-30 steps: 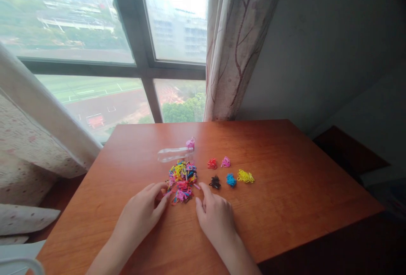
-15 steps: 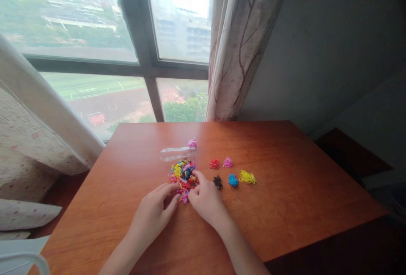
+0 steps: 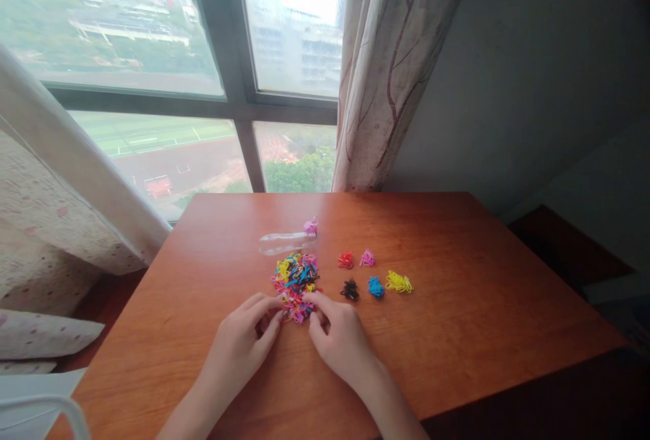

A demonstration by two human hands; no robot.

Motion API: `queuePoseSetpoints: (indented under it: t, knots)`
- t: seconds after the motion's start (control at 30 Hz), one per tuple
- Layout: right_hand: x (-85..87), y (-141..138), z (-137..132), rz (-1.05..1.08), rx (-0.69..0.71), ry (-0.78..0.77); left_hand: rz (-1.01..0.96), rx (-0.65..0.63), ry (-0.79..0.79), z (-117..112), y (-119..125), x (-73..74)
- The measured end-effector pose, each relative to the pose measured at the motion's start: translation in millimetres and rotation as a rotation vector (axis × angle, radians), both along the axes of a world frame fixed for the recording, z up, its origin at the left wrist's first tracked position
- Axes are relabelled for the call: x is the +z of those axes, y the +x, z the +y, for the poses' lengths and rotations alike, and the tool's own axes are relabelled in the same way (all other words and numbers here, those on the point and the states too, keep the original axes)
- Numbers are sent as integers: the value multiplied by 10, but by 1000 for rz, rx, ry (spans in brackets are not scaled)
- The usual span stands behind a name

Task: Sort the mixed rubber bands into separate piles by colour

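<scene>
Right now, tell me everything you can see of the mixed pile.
The mixed pile is a loose heap of small, thin loops, rubbery or plastic by their look, in yellow, blue, pink, red and black. Its broad far part narrows to a mostly pink and red near end. It lies on the brown table. The left grip and right grip flank that near end, fingertips at its edges; whether they pinch any loops is unclear.

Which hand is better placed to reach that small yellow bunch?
Probably the right hand: it is at the right of the mixed pile, nearer the yellow bunch. The left hand is farther away.
</scene>
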State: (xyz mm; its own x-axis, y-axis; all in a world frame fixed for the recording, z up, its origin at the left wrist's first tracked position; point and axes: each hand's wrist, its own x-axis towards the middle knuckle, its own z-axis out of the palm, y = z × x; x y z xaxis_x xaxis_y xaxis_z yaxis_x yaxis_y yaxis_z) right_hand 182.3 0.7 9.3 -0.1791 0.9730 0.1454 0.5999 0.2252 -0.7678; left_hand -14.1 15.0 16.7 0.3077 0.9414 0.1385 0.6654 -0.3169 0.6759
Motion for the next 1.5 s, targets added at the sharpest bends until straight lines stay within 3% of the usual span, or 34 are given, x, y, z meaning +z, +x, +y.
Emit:
queuePoseSetpoints:
  t: [0.17, 0.4, 0.67, 1.13, 1.5]
  knots:
    - [-75, 51, -66, -12, -68, 35, 29, -25, 1, -5, 6, -40]
    - [-30, -42, -129, -222, -77, 45, 144, -35, 16, -32, 24, -75]
    - [-60, -104, -101, -256, -99, 86, 174, -40, 49, -26, 42, -105]
    - [-89, -117, -109, 135, -118, 93, 117, -39, 126, -63, 76, -85]
    - [-108, -119, -105, 182, -133, 77, 86, -48, 136, -46, 77, -88]
